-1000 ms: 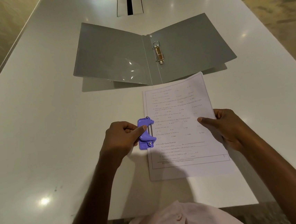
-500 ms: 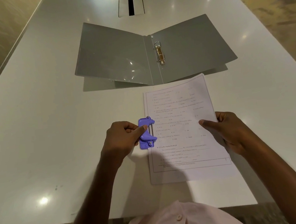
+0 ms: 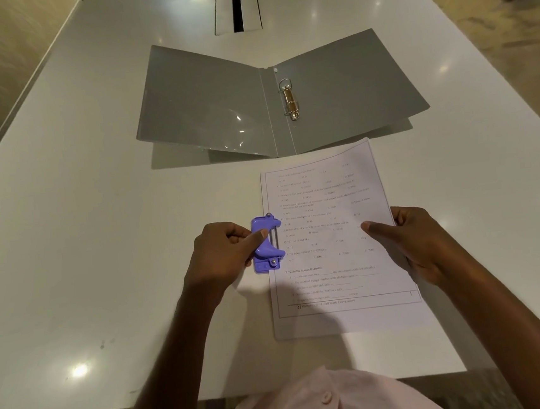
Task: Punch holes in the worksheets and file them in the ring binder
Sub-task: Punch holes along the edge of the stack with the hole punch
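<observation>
Gripping purple punch [image 3: 265,244], left hand [image 3: 222,253]; right hand [image 3: 412,243] pinches worksheets [image 3: 334,237], text illegible

The white table [image 3: 69,256] lies bare along its whole left side, from the near edge to the far end, so a hand can pass there freely. A narrower bare strip runs down the right side. In the middle, the open grey binder [image 3: 206,105] blocks the far half, its covers tilted up off the surface and its metal rings [image 3: 290,100] standing upright at the spine. Just near of it, with only a slim gap between, the worksheets [image 3: 333,264] cover the surface, with the purple hole punch [image 3: 266,244] at their left edge
</observation>
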A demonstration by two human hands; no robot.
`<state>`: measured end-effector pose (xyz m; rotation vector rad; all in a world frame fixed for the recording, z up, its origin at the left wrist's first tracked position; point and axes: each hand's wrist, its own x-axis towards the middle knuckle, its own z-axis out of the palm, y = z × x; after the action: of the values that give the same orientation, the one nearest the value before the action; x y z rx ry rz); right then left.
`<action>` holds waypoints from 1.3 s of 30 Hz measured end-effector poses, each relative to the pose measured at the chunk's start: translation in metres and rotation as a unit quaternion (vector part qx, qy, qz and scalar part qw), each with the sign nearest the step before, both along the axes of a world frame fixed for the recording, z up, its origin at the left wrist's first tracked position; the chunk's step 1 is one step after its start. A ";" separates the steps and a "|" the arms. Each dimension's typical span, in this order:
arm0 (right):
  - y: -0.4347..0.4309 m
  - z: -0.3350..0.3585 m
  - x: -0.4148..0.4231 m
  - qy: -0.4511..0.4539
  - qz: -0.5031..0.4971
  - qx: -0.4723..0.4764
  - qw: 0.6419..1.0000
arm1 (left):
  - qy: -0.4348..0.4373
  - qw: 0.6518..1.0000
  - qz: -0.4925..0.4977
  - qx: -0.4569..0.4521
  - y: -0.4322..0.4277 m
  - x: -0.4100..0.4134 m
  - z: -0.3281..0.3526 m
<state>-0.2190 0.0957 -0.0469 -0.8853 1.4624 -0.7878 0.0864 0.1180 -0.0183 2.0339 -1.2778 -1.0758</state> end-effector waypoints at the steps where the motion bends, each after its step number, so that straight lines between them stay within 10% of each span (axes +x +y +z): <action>1: 0.000 0.000 0.001 0.000 -0.002 -0.001 1.000 | 0.000 1.000 -0.001 0.001 0.000 0.000 0.000; 39: -0.001 0.004 0.010 -0.050 -0.061 0.008 0.997 | 0.044 0.984 -0.107 0.136 -0.032 0.009 0.012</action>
<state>-0.2086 0.0951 -0.0428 -0.7408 1.4420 -0.8969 0.0950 0.0857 -0.0060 2.0478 -1.3926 -1.4956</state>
